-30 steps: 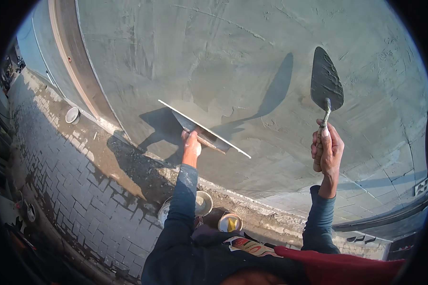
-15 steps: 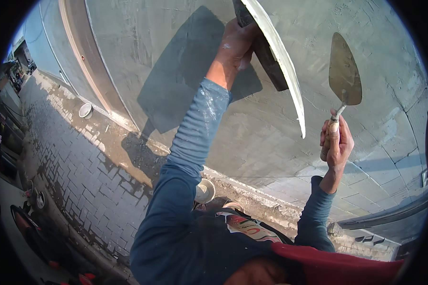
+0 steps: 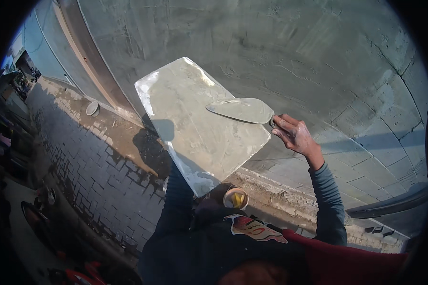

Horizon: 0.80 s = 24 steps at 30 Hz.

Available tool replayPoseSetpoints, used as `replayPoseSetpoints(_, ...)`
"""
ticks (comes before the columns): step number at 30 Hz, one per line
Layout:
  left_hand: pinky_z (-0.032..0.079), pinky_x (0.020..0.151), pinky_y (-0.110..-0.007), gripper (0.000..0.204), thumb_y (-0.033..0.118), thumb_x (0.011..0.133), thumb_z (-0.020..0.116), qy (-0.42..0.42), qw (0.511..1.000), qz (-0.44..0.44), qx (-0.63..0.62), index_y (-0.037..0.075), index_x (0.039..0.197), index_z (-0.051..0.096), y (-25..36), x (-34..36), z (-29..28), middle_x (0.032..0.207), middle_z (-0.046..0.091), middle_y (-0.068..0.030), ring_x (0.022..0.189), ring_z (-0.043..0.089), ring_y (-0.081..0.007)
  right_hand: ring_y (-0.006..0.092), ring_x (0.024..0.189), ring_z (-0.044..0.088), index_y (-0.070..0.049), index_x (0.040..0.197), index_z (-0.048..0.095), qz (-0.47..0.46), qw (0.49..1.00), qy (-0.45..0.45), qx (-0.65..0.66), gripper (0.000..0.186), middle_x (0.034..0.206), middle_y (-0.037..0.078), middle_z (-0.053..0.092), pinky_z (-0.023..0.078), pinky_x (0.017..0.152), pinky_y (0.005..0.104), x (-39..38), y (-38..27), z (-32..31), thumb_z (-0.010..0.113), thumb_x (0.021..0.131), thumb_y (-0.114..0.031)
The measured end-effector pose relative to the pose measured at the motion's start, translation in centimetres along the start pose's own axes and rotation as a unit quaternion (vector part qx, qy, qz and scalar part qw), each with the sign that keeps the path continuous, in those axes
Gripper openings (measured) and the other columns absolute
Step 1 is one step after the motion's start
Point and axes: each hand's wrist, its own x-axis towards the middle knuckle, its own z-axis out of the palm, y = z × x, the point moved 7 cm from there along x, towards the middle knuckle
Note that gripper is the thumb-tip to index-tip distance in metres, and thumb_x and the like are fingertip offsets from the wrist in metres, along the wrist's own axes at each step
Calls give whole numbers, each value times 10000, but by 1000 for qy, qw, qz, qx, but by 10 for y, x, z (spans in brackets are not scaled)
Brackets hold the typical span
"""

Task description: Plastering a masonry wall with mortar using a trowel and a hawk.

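Observation:
A large rectangular plastering float [image 3: 190, 109] is held up in front of me, its grey-smeared face turned up and whitish residue at its corners. My left sleeve [image 3: 178, 190] runs beneath it; the hand itself is hidden behind the board, and the earlier view shows it closed round the float's dark handle. My right hand [image 3: 297, 137] is closed on the handle of a pointed trowel [image 3: 242, 110]. The trowel's blade lies over the float's right part, pointing left, and appears to touch it. A grey plastered wall [image 3: 290, 57] rises beyond both tools.
Below the float stands a bucket [image 3: 245, 204] with something yellow inside. A pale bucket [image 3: 93, 109] sits farther left by the wall's foot, near a brown door frame [image 3: 88, 61]. Block paving [image 3: 95, 175] runs along the left. A dark ledge [image 3: 390, 204] juts out at right.
The float has come down from the wall and swung from edge-on to face-up. My right hand has dropped and moved left, turning the trowel from upright to lying across the float.

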Motion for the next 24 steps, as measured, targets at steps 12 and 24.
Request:
replayPoseSetpoints(12, 581, 836, -370, 321, 205, 969, 606, 112, 990, 79, 22, 28, 1233, 562, 99, -36, -110, 1168, 638, -90, 999, 652, -225, 231, 633, 577, 17, 1075, 602, 222, 958, 100, 154, 374, 752, 132, 591, 485, 618, 350, 108, 84, 78, 515, 1005, -340)
replayPoseSetpoints(24, 528, 968, -430, 350, 240, 969, 615, 127, 991, 33, 21, 44, 1254, 561, 101, -6, -227, 1205, 635, -104, 1104, 615, -252, 73, 554, 491, 30, 1185, 613, 281, 905, 170, 269, 376, 719, 22, 542, 415, 488, 264, 77, 98, 164, 534, 1023, -299)
